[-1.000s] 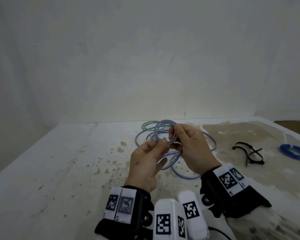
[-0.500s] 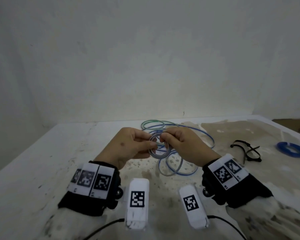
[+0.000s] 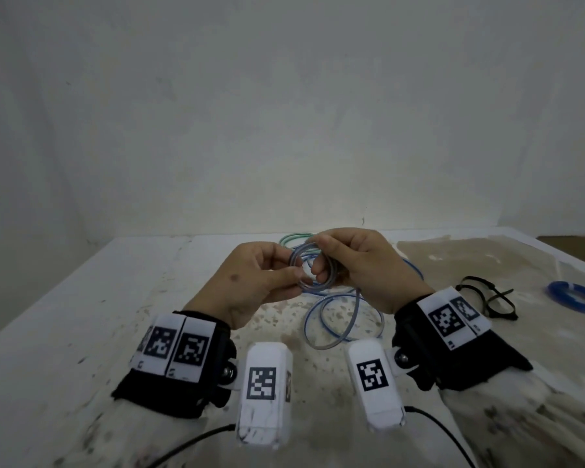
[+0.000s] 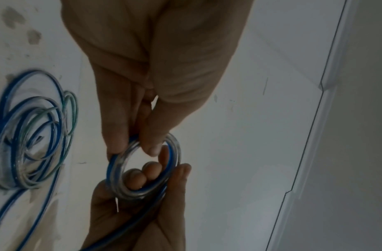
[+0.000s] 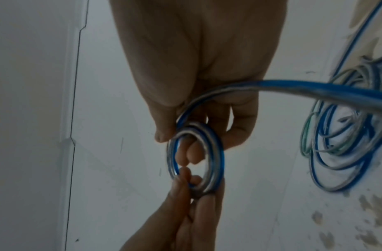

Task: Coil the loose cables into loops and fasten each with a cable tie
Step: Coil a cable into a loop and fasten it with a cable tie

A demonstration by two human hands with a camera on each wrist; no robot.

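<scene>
A small coil (image 3: pixel 313 268) of clear cable with a blue stripe hangs above the table between both hands. My left hand (image 3: pixel 293 265) pinches its left side with thumb and fingers. My right hand (image 3: pixel 320 258) grips its right side, and the cable's tail (image 3: pixel 345 319) trails from it down to loops on the table. In the left wrist view the left fingertips (image 4: pixel 151 149) pinch the coil (image 4: pixel 119 168). In the right wrist view the coil (image 5: pixel 215 152) sits at my right hand (image 5: pixel 177 144), with the tail (image 5: pixel 314 90) leading off right. Black cable ties (image 3: pixel 487 295) lie to the right.
More loose blue and green cable (image 3: pixel 294 238) lies tangled behind the hands near the wall. A wound blue coil (image 3: pixel 574 297) sits at the far right of the stained white table (image 3: pixel 81 315). The table's right edge is close by.
My left hand has turned over from palm-up under the coil to back-up, pinching it from the left. Both hands have come lower and nearer, and the coil looks tighter.
</scene>
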